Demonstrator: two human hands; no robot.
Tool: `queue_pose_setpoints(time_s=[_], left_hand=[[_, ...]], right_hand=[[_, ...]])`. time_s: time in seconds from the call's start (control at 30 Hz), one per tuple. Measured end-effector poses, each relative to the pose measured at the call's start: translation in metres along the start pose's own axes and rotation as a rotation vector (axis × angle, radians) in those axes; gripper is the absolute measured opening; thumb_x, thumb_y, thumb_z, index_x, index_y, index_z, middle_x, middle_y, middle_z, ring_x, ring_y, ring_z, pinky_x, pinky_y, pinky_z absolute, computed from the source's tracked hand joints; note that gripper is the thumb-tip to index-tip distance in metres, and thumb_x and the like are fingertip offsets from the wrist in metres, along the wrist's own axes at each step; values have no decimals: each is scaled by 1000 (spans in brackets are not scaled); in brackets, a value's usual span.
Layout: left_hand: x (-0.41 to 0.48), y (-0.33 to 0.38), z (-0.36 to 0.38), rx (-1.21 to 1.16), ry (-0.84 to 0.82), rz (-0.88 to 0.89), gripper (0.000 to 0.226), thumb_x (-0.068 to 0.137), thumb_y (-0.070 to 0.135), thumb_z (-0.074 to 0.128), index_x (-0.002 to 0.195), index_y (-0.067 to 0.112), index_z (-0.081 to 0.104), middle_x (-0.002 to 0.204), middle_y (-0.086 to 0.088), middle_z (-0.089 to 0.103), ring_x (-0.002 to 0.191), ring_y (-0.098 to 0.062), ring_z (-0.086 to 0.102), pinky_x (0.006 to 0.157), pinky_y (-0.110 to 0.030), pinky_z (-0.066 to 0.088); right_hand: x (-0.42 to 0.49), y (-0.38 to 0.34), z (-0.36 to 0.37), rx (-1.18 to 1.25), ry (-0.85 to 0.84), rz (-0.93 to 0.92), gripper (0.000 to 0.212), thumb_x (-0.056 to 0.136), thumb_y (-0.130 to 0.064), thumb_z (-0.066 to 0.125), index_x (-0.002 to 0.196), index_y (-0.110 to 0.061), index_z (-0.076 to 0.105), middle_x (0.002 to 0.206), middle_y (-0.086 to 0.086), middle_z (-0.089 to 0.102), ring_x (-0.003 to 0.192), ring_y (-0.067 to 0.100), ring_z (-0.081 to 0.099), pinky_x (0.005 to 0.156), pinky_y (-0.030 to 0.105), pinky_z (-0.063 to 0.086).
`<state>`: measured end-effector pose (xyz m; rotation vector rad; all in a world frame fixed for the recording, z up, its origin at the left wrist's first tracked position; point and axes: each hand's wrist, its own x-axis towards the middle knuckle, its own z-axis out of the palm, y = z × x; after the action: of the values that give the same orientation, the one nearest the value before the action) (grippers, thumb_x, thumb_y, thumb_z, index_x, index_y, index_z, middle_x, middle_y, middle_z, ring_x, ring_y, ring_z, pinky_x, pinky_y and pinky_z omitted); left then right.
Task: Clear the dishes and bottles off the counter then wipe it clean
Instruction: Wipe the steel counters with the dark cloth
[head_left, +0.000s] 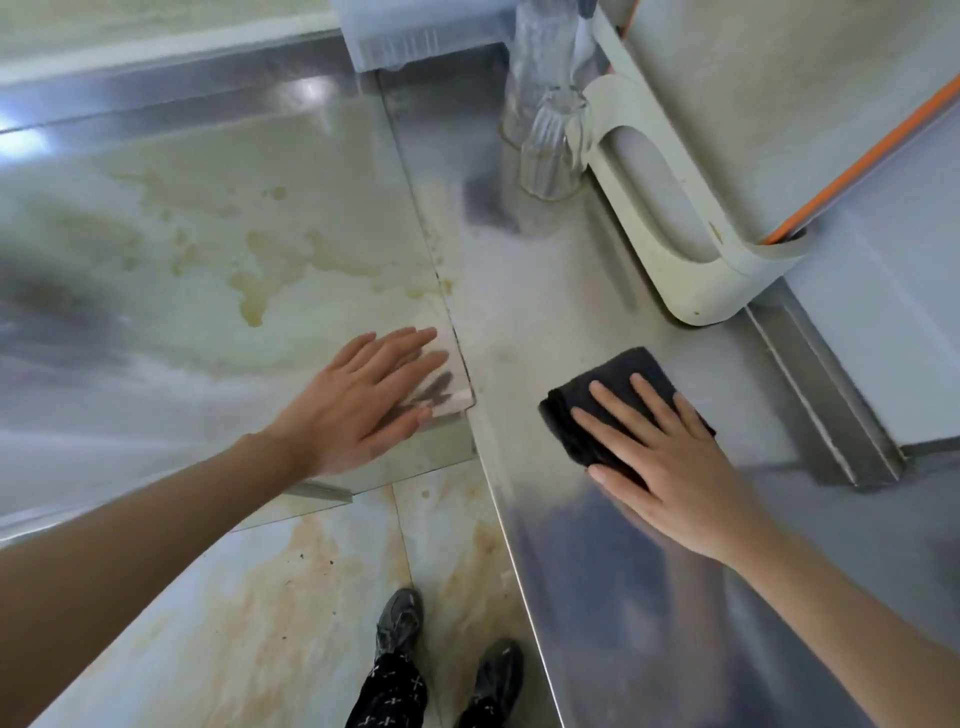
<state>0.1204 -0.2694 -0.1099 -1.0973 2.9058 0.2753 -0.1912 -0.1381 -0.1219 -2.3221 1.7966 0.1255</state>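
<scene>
My right hand (670, 457) lies flat with straight fingers on a folded dark cloth (587, 415), pressing it onto the steel counter (530, 312). My left hand (363, 400) rests flat, fingers straight, on the corner of a glass-topped surface (208, 249) to the left of the counter. Two clear ribbed glasses (550, 145) stand at the back of the counter, next to a cream-coloured plastic holder (691, 260).
The holder carries an orange-edged board (883, 135) leaning at the right. A pale plastic box (415, 36) sits at the back. A raised steel ledge (821, 374) borders the counter on the right. Stained floor tiles (291, 597) and my shoes (400, 618) show below.
</scene>
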Motion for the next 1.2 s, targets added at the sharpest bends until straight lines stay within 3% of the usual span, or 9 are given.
queue_pose_setpoints(time_s=[0.13, 0.23, 0.37, 0.5, 0.63, 0.77, 0.87, 0.97, 1.2], left_hand=[[-28, -36, 5, 33, -8, -243, 65, 91, 61, 11, 146, 28, 20, 154, 0, 17, 142, -19, 13, 114, -38, 9], [-32, -34, 17, 37, -21, -321, 60, 92, 59, 16, 146, 31, 20, 154, 2, 17, 142, -18, 12, 112, -38, 7], [-33, -38, 18, 43, -18, -317, 58, 93, 57, 15, 146, 33, 18, 154, 4, 14, 142, -16, 9, 112, -37, 6], [-33, -39, 20, 45, -29, -311, 57, 94, 57, 16, 146, 35, 16, 154, 4, 15, 142, -16, 10, 112, -38, 8], [-33, -40, 20, 50, -32, -299, 57, 94, 57, 17, 146, 33, 18, 154, 1, 18, 142, -18, 10, 113, -40, 10], [-34, -40, 21, 23, -1, -283, 57, 94, 56, 19, 145, 31, 24, 153, -1, 22, 141, -20, 15, 111, -43, 14], [-34, -41, 22, 24, 8, -277, 57, 94, 56, 20, 145, 31, 25, 153, -1, 23, 141, -21, 16, 110, -44, 16], [-34, -42, 24, 17, 9, -268, 57, 94, 55, 23, 145, 31, 24, 153, -2, 22, 141, -22, 16, 110, -45, 17], [-34, -44, 22, -36, 13, -241, 55, 93, 53, 29, 142, 29, 33, 152, -4, 27, 141, -23, 19, 109, -46, 19]], right_hand=[[55, 1, -6, 138, 107, 232, 72, 91, -62, 12, 150, -22, 7, 157, -4, 14, 145, 22, 9, 116, 44, 11], [109, -28, -8, 269, 322, 459, 57, 98, -43, 28, 144, -11, 33, 153, 5, 30, 142, 31, 22, 114, 47, 16], [171, -78, -20, 550, 451, 392, 40, 100, -29, 39, 132, -9, 52, 141, 8, 48, 138, 29, 32, 113, 42, 18], [188, -118, -31, 696, 321, 123, 42, 99, -34, 39, 135, -15, 49, 141, 5, 49, 140, 25, 28, 114, 36, 13], [173, -106, -28, 280, 42, -143, 53, 97, -50, 23, 147, -33, 22, 157, -14, 11, 146, 21, -3, 114, 40, -4], [224, -67, -40, 142, -9, 63, 60, 94, -59, 19, 148, -37, 3, 158, -12, -8, 144, 29, -14, 115, 50, -5], [259, -50, -46, 171, 74, 267, 57, 97, -49, 28, 149, -29, 15, 159, -3, 2, 145, 35, -3, 114, 52, 1], [251, -68, -39, 297, 273, 262, 48, 97, -27, 44, 143, -15, 37, 154, 7, 27, 142, 34, 19, 114, 49, 14], [214, -88, -32, 548, 505, 314, 46, 81, 10, 55, 125, -5, 58, 133, 7, 56, 124, 24, 52, 103, 19, 33]])
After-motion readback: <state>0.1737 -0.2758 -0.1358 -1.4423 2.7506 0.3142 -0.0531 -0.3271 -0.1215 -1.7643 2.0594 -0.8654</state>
